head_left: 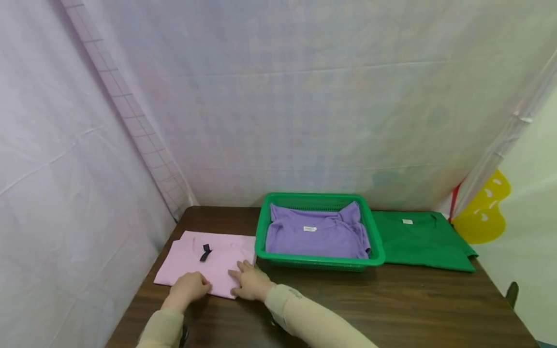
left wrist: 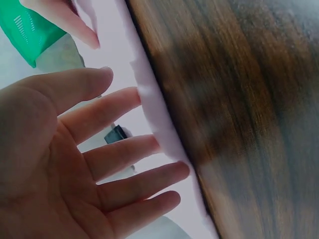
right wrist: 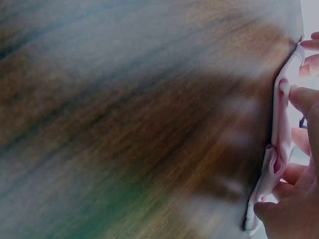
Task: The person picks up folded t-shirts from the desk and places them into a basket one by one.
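Note:
A folded pink shirt [head_left: 217, 266] with a black neck label [head_left: 206, 253] lies at the left of the table. My left hand [head_left: 190, 288] is at its near edge; the left wrist view shows that hand [left wrist: 94, 154] with loosely straight fingers, their tips along the pink fold. On the shirt's right side rests my right hand [head_left: 251, 281], fingers spread over the cloth. Seen from the right wrist, the right hand [right wrist: 299, 191] has its fingertips and thumb along the shirt's layered side edge [right wrist: 279, 129]. Neither hand pinches the cloth.
A green plastic basket [head_left: 378, 249] stands right of the pink shirt with a folded purple shirt [head_left: 313, 239] inside. Farther right lies a folded green shirt [head_left: 417, 241], reaching the brown table's [head_left: 391, 299] right side. White cloth sheeting [head_left: 304, 121] hangs behind and at the left.

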The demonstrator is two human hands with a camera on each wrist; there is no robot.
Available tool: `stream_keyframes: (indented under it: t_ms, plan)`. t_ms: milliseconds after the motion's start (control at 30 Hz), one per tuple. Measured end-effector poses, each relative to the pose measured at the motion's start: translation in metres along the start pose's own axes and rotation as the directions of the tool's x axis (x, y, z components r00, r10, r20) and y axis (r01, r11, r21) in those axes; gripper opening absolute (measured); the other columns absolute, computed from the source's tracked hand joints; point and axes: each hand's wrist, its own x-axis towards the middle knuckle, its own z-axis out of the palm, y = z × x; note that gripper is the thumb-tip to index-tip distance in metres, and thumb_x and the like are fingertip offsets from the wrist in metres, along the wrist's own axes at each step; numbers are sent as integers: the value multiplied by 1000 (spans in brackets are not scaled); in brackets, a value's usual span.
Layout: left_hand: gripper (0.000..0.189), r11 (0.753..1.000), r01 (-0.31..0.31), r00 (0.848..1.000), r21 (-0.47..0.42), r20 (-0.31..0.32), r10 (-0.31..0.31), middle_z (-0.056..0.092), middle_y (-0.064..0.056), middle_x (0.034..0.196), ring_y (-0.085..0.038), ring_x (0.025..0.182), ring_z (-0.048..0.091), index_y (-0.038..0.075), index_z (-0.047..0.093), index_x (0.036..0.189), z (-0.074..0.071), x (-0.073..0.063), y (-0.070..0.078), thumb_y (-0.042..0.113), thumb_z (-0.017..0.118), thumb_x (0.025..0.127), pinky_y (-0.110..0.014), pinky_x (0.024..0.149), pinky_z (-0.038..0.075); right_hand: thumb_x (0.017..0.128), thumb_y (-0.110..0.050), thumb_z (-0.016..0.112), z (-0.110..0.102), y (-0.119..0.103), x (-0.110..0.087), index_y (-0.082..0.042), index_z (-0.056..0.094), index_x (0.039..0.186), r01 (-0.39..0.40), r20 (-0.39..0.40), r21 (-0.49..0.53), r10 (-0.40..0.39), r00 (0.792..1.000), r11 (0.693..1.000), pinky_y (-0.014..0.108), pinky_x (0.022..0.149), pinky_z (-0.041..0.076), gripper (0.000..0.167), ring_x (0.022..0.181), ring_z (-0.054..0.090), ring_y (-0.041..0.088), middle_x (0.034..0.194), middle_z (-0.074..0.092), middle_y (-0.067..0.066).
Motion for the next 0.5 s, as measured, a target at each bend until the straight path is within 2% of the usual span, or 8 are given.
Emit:
stream_keyframes:
  t_ms: [167, 333, 400, 500]
  plan:
    - [13, 1000, 5, 1000, 23, 13, -5, 68, -8, 85, -26, 74, 61, 14, 75, 81, -1, -8, 5, 25, 68, 82, -47, 68, 49, 84, -56, 65, 1, -7, -2, -21, 61, 132, 21, -9, -98, -22, 1000, 995, 43, 108, 34, 59, 130, 45, 31, 137, 53, 13]
    - [13, 999, -2, 1000, 46, 12, 1, 68, -8, 85, -28, 75, 62, 15, 72, 78, -4, -11, 8, 27, 71, 80, -47, 66, 50, 77, -62, 69, 3, -13, -3, -18, 68, 118, 77, -44, -201, -87, 995, 977, 39, 105, 39, 60, 122, 53, 28, 126, 60, 11]
    - [14, 999, -10, 1000, 47, 22, 9, 67, -7, 83, -26, 74, 61, 16, 72, 77, -6, -11, 9, 29, 72, 79, -46, 65, 50, 76, -62, 70, 5, -13, -4, -16, 69, 114, 96, -52, -212, -109, 993, 973, 38, 103, 41, 60, 120, 54, 27, 123, 61, 10]
    - [15, 999, -39, 998, 28, 45, 37, 68, -5, 83, -23, 73, 60, 16, 73, 78, -11, -6, 5, 31, 73, 80, -44, 65, 49, 76, -61, 71, 6, -13, -5, -14, 68, 115, 101, -47, -203, -113, 992, 974, 37, 101, 43, 61, 121, 54, 24, 124, 61, 8]
